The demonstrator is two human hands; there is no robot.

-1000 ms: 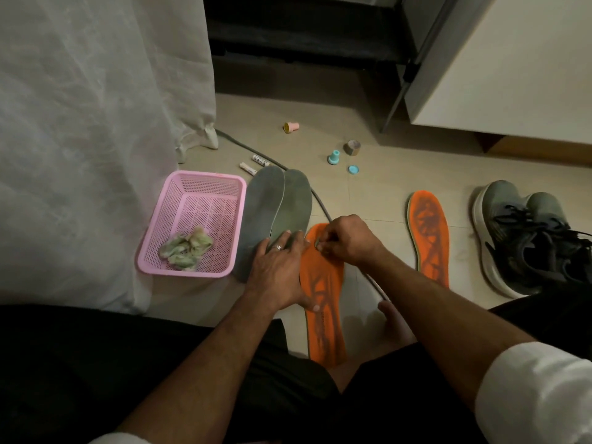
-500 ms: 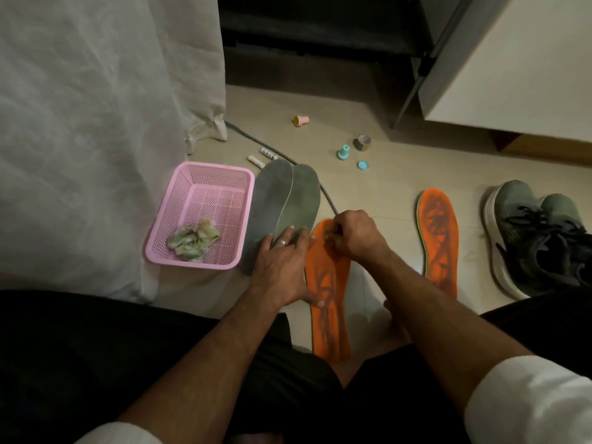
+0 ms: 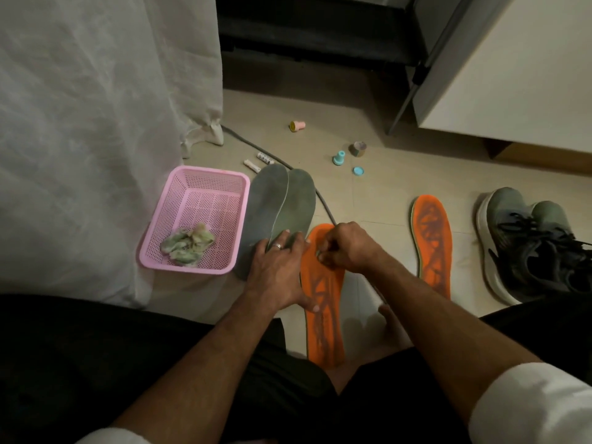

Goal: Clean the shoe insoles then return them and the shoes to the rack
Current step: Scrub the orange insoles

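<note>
An orange insole (image 3: 325, 318) lies on the floor between my knees, toe end away from me. My right hand (image 3: 347, 248) sits on its toe end with curled fingers that pinch a small pale wad, mostly hidden. My left hand (image 3: 278, 270) lies flat, its fingers on the heel ends of two overlapping grey insoles (image 3: 282, 203) and its thumb on the orange insole's left edge. A second orange insole (image 3: 432, 245) lies to the right. Beside that insole stands a pair of grey-green sneakers (image 3: 528, 241) with black laces.
A pink plastic basket (image 3: 195, 216) holding crumpled greenish wipes (image 3: 187, 243) sits left of the grey insoles, against a white curtain (image 3: 96, 123). A grey cable (image 3: 323, 203), small caps and tubes litter the tiles behind. A white cabinet (image 3: 512, 75) stands at the back right.
My right hand has shifted slightly over the orange insole's toe end. My left hand stays pressed on the insoles. The view has tilted a little.
</note>
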